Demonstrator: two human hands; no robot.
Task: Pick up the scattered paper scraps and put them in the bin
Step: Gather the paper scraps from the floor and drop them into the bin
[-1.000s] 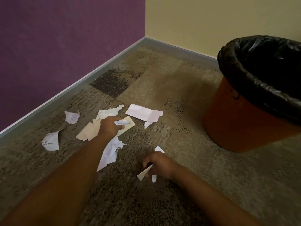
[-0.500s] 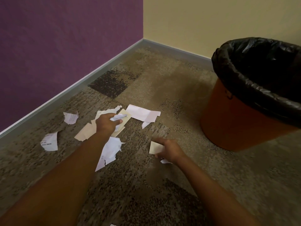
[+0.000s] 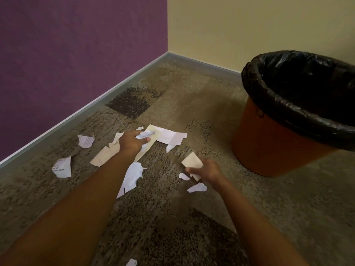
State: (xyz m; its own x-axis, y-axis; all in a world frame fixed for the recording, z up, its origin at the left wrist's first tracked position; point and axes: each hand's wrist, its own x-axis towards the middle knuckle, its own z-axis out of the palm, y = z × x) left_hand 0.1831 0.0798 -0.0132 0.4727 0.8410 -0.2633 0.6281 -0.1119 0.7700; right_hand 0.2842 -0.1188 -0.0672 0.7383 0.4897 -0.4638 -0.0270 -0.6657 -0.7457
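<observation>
Left hand (image 3: 130,141) grips crumpled scrap (image 3: 145,134); right hand (image 3: 208,170) — flat cream piece (image 3: 192,162)

Torn white and cream paper scraps (image 3: 132,174) scattered on carpet; orange bin (image 3: 272,143), black-lined, upright at right.

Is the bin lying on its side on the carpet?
No, the bin stands upright on the carpet, its black liner folded over the open rim at the top.

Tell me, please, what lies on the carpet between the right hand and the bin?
Nothing: in the head view, only bare carpet separates the right hand from the bin.
</observation>
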